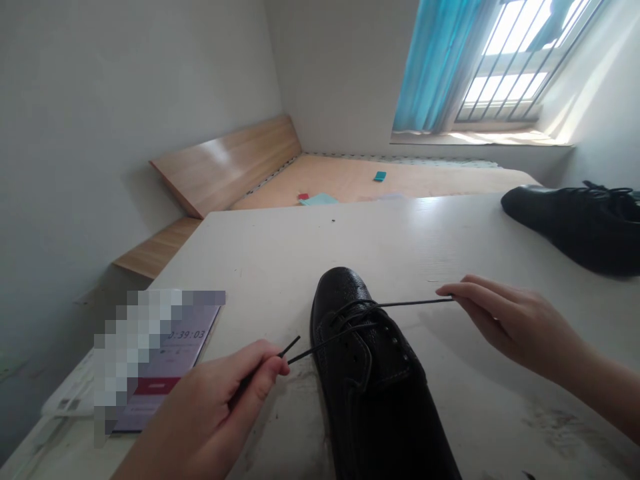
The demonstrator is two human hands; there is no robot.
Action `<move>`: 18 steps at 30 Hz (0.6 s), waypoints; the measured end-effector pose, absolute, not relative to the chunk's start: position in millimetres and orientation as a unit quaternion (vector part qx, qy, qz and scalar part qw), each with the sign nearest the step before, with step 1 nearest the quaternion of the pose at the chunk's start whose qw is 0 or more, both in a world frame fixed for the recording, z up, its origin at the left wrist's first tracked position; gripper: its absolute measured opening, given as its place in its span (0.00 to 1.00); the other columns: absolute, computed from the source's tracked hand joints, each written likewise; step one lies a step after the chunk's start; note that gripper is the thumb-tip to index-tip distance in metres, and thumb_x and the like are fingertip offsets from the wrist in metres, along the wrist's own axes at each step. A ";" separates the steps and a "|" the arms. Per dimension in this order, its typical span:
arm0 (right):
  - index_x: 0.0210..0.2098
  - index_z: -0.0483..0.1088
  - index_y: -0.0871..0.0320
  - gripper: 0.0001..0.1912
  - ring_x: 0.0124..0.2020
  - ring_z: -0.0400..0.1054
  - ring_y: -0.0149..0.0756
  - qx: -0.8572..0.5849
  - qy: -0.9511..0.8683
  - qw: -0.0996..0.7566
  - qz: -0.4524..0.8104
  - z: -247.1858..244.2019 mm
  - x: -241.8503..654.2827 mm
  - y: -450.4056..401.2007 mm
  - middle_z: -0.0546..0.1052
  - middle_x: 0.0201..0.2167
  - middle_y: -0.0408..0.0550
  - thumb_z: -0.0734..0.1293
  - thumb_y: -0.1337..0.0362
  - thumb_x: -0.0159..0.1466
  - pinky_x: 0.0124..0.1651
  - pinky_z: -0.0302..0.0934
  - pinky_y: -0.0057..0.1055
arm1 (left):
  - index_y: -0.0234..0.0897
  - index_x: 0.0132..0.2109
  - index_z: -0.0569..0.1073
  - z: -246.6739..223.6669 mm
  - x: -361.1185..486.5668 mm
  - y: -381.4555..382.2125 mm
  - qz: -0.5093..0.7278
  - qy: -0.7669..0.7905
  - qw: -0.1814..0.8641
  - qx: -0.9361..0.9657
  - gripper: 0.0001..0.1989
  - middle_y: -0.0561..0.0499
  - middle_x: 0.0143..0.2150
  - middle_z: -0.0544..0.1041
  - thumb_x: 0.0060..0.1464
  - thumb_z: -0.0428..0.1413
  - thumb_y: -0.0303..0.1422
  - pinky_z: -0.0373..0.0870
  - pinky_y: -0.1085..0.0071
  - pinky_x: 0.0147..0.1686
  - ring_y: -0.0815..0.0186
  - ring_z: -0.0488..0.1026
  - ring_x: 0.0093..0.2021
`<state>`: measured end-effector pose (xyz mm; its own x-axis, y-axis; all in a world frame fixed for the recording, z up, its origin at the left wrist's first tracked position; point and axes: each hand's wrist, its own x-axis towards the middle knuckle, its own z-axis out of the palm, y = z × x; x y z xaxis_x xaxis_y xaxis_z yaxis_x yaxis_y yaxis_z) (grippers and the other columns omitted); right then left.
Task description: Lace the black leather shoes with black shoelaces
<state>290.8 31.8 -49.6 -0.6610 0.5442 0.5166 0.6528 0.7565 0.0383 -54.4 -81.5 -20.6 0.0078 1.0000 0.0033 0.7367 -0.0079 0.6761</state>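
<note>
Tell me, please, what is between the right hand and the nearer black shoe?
In the head view, one straight stretch of black lace runs from the right hand to the nearer black shoe, above the white tabletop.

Blue curtain (pixel 434 67) beside barred window (pixel 510 85)

L hand (pixel 220 393) & R hand (pixel 515 323) w/ taut blk lace (pixel 415 303) either side of blk shoe (pixel 387 400) on wht tbl (pixel 280 253)

Showing a bare left hand (pixel 207 397), tapering toward slim fingers (pixel 261 349). Showing a bare right hand (pixel 510 317) too, narrowing into a slender wrist (pixel 570 353) and running into a smooth forearm (pixel 610 393), bare to the view's edge.
</note>
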 end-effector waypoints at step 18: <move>0.31 0.73 0.55 0.11 0.26 0.71 0.32 -0.445 -0.785 0.269 0.336 -14.8 216.3 -9.6 0.77 0.25 0.44 0.63 0.59 0.67 0.28 0.64 0.25 | 0.39 0.35 0.71 -4.1 -19.9 -54.5 0.138 0.534 0.187 0.813 0.16 0.50 0.29 0.76 0.64 0.40 0.32 0.64 0.71 0.30 0.63 0.74 0.31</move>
<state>216.3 -9.6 -14.8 -0.4590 0.8799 0.1229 0.5180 0.3774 -0.7676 -19.9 -54.5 -4.1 0.3910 0.9201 0.0244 0.8168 -0.3591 0.4514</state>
